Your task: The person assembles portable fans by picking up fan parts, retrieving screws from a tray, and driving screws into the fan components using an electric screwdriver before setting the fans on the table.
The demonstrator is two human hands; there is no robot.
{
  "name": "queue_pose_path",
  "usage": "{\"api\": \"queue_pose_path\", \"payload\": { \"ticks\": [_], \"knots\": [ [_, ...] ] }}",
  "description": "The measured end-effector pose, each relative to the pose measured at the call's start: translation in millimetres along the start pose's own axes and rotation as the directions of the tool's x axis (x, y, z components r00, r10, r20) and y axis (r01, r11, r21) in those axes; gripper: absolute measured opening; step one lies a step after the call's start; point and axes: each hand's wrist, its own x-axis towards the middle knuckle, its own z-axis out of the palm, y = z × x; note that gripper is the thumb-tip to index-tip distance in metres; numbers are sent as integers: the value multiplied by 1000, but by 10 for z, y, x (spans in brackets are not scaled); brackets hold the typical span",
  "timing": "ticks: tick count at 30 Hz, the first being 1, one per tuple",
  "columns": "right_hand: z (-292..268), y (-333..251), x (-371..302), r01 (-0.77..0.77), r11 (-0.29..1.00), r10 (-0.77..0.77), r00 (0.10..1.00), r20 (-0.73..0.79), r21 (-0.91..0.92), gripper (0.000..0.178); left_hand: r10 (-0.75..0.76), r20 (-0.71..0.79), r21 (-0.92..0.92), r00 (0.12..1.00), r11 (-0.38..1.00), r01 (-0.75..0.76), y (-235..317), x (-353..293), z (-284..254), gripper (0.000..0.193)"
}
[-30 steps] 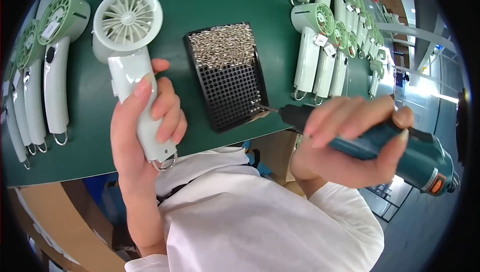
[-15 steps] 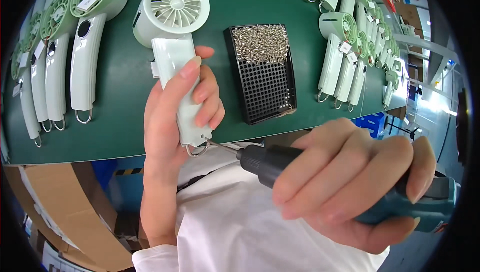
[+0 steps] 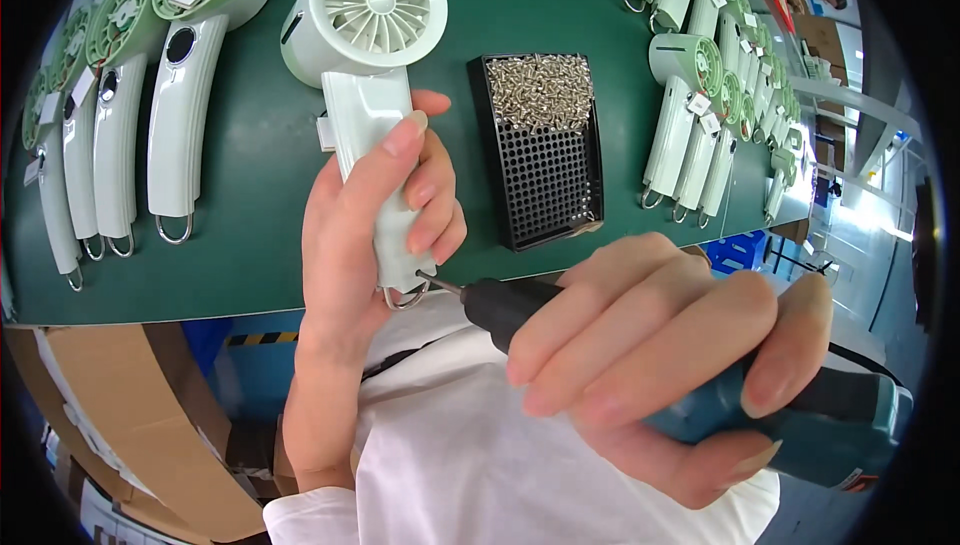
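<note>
My left hand [image 3: 385, 205] is closed round the handle of a white handheld fan [image 3: 365, 110], its round grille facing up. A metal ring [image 3: 403, 299] hangs from the handle's lower end. In my right hand [image 3: 670, 355] is a teal and black electric screwdriver [image 3: 800, 405], gripped round its body. Its thin bit meets the lower end of the handle beside the ring; whether a screw sits there is hidden. Just right of the fan lies a black screw tray [image 3: 510, 190], its far part heaped with small silver screws [image 3: 540, 92] above a grid of holes.
Several white and green fans [image 3: 175, 135] lie in a row at the left of the green table [image 3: 260, 275]. More fans [image 3: 690, 135] line the right side. Cardboard boxes [image 3: 140, 405] stand below the near edge, at left.
The fan and my left hand have shifted slightly right in view, as has the tray. The screwdriver has moved a little left, its bit now deeper against the handle's end.
</note>
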Motion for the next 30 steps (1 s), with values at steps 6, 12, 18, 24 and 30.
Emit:
{"api": "queue_pose_path", "payload": {
  "ticks": [6, 12, 18, 24, 30],
  "knots": [
    [-69, 21, -13, -5, 999, 4, 999, 51, 33, 35, 6, -12, 19, 1000, 1000, -6, 17, 2, 9, 40],
    [-135, -61, -25, -25, 994, 18, 998, 64, 108, 35, -28, 14, -13, 999, 1000, 29, -7, 0, -22, 36],
    [-324, -245, 115, 201, 980, -195, 958, -213, 9, 24, -20, -46, 34, 999, 999, 21, -8, -77, -13, 37],
    [-977, -199, 223, 32, 904, -217, 893, -393, -426, 14, 54, 94, 277, 994, 958, -78, -103, -105, 10, 51],
    [-1149, -55, 82, -180, 838, -177, 804, -568, -516, 18, 248, -45, 725, 968, 675, -139, 278, -415, 176, 69]
  ]
}}
